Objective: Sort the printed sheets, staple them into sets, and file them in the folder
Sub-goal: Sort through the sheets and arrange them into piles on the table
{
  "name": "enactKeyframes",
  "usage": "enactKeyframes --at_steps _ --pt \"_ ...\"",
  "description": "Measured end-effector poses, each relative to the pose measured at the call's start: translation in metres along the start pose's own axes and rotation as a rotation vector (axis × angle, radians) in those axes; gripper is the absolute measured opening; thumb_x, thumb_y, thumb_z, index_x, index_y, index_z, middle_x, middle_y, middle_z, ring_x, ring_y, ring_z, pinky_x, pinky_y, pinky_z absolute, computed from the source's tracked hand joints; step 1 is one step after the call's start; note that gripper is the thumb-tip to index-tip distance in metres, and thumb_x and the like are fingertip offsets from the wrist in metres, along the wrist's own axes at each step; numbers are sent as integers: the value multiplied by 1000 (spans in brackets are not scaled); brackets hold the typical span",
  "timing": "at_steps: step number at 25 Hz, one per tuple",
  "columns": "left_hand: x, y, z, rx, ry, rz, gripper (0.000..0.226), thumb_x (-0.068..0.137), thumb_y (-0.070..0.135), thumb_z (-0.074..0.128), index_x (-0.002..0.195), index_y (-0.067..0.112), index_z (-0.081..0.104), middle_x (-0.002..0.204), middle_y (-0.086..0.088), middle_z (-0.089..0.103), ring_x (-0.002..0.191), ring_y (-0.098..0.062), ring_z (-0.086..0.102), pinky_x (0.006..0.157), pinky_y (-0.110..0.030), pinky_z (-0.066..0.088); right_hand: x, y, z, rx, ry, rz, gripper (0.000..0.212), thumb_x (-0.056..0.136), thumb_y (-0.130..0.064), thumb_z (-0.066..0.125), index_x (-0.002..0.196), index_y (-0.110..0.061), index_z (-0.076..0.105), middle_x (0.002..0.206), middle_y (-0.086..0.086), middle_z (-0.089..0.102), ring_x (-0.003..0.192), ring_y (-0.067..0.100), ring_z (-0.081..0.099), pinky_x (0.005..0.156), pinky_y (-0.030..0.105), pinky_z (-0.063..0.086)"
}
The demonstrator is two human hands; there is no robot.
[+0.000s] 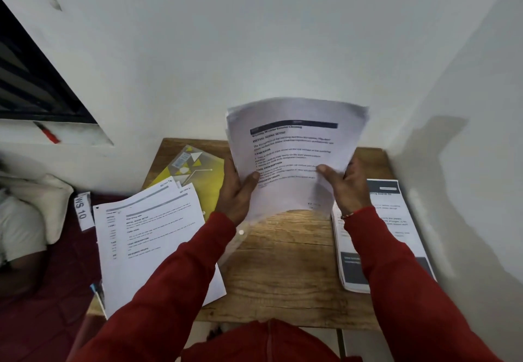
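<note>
A stack of printed sheets [294, 146] stands upright over the wooden table [285, 271], its lower edge bowed just above the wood. My left hand [236, 194] grips its left edge, thumb on the front page. My right hand [346, 183] grips the right edge the same way. A yellow plastic folder [195, 167] lies flat at the table's back left. A spread pile of printed sheets [147, 237] covers the table's left side and overhangs its edge. Another pile of sheets [396, 220] lies along the right edge. No stapler is in view.
White walls close the table in at the back and right. A paper tag reading "WS 10" [82, 211] and a white pillow [42, 203] lie on the dark red surface to the left. A red pen [48, 132] rests on the window ledge.
</note>
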State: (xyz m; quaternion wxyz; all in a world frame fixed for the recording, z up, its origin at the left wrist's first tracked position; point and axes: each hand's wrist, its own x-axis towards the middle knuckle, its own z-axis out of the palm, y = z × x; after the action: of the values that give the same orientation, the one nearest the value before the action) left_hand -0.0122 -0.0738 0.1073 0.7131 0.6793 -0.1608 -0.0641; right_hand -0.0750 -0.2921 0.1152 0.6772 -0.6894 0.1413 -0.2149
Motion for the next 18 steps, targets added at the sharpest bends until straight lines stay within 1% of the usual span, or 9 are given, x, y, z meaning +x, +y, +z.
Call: enactKeyframes --at_steps 2,3,5,8,10,12,14,16,18 --pt "-9 4 -2 -35 -26 82 42 93 1 54 117 31 36 115 0 55 103 -1 59 83 -23 53 -10 -1 -6 13 38 -29 49 84 0 70 128 -3 49 120 10 66 109 20 65 88 28 55" --pt "-14 2 -2 -40 -39 94 44 92 6 57 118 33 35 116 -5 54 105 -6 59 82 -25 54 -14 4 -8 7 33 -18 49 82 -1 72 127 -3 50 119 11 66 108 21 65 88 32 56" --pt "-23 -11 -1 -17 -36 49 46 88 17 63 118 38 35 119 -9 54 109 -18 59 80 -30 56 -25 20 -8 -13 14 35 52 81 -5 74 127 -3 51 118 12 66 109 23 64 91 40 56" --pt "-32 -30 0 33 0 -12 46 86 25 65 119 42 39 118 -1 58 106 -12 61 80 -31 56 -38 36 -3 -20 30 90 56 80 -10 75 129 -10 50 119 8 65 112 20 62 95 43 53" --pt "-31 -32 0 26 7 -16 46 86 27 66 121 44 40 120 -2 58 107 -11 60 81 -30 56 -41 31 1 -13 51 71 57 79 -10 76 128 -18 48 119 4 64 112 17 61 92 35 55" --pt "-29 -28 -1 22 13 9 47 87 26 66 119 46 39 119 -1 57 107 -10 60 79 -27 56 -40 23 2 27 92 2 62 78 -6 76 128 -22 42 123 3 60 115 14 59 90 24 52" --pt "-29 -24 2 57 36 31 46 87 27 66 115 47 35 116 4 55 103 -7 60 75 -25 57 -38 17 4 36 102 -62 65 80 -8 75 131 -20 37 129 4 57 119 13 57 93 23 48" --pt "-29 -23 9 113 54 47 42 87 32 64 114 40 33 113 9 53 101 -3 59 73 -24 57 -39 18 11 18 32 -45 58 86 -8 69 131 -23 35 132 4 54 119 12 56 90 19 48" --pt "-25 -25 15 118 77 61 35 89 32 58 113 29 33 110 11 54 96 2 61 71 -21 55 -42 24 15 -44 25 -39 48 92 -10 62 130 -23 35 132 4 53 120 14 53 90 15 48"
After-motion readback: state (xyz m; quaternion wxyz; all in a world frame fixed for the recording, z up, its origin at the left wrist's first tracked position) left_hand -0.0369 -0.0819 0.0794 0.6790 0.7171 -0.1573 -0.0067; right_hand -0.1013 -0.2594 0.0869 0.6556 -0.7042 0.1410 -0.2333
